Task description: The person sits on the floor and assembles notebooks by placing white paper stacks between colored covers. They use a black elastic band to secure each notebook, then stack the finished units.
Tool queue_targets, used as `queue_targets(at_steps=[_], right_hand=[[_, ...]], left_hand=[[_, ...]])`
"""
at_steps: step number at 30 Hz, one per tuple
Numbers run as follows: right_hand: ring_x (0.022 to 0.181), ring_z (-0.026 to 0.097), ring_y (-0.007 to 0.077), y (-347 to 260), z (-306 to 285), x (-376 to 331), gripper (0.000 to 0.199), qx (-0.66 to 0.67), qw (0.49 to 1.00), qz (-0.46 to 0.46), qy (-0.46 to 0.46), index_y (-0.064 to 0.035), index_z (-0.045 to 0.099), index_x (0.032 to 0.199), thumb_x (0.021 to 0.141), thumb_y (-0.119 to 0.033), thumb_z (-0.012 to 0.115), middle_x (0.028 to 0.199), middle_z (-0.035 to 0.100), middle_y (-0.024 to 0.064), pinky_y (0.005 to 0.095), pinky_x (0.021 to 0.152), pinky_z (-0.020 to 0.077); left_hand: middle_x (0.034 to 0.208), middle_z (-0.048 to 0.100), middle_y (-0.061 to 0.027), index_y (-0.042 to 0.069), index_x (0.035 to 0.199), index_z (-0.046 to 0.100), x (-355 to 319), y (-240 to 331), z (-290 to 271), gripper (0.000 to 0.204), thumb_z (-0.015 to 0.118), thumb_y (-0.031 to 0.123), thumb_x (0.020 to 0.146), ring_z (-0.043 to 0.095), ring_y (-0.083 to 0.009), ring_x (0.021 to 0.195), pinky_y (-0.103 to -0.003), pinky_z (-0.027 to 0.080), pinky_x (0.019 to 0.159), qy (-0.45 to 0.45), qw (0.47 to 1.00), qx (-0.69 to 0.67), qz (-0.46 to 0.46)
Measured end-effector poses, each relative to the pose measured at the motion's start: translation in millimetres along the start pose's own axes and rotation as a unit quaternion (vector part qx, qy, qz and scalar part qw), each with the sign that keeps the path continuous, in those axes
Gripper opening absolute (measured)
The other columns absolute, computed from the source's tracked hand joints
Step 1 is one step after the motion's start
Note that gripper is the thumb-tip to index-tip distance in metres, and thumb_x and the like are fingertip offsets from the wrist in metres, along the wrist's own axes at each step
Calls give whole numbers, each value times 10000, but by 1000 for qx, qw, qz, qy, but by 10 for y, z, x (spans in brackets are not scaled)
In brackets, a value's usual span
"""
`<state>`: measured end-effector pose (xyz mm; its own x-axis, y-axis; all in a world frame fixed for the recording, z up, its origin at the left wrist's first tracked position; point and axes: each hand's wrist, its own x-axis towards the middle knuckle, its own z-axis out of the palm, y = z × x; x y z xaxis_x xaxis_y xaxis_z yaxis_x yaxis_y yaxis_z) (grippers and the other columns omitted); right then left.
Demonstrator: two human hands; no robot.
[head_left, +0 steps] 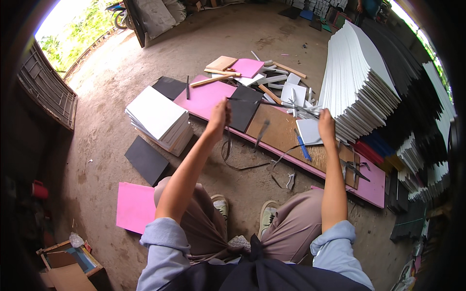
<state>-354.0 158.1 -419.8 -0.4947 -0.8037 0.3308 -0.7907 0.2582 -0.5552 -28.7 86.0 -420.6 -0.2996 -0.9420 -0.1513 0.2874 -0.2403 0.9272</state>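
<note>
My left hand (220, 116) and my right hand (327, 127) are both closed, raised apart over a low work surface. A thin dark strip (276, 103) stretches between them, one end in each hand. Below it lie a brown board (266, 125), a black sheet (244, 107) and a long pink board (373, 186). Close to my right hand are a small white sheet (308, 130) and a blue cutter-like tool (303, 147). More dark strips (356, 169) rest on the board's right end, and another loose one (238, 167) curls on the floor.
A stack of white sheets (158, 116) stands at left, beside a black sheet (146, 160) and pink sheets (134, 207). Tall white stacks (357, 82) rise at right. Offcuts (276, 78) pile beyond the board. A grey tool (291, 181) lies on the floor.
</note>
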Motion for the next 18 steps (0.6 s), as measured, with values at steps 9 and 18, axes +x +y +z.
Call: queue_targets(at_steps=[9, 18], right_hand=[[1122, 398, 320, -103, 385, -236, 493, 34, 978, -143, -145, -2, 427, 1161, 818, -339, 534, 1193, 423, 200, 369, 934, 325], [865, 567, 187, -897, 583, -615, 462, 348, 809, -85, -466, -11, 431, 1147, 842, -346, 521, 1020, 524, 108, 284, 796, 458]], left_hand=[[910, 419, -35, -77, 892, 516, -118, -235, 226, 389, 391, 290, 918, 441, -108, 745, -236, 376, 686, -152, 953, 192, 179], [772, 496, 0, -23, 914, 560, -259, -118, 357, 368, 359, 286, 928, 426, -74, 692, -213, 370, 669, -228, 948, 182, 130]])
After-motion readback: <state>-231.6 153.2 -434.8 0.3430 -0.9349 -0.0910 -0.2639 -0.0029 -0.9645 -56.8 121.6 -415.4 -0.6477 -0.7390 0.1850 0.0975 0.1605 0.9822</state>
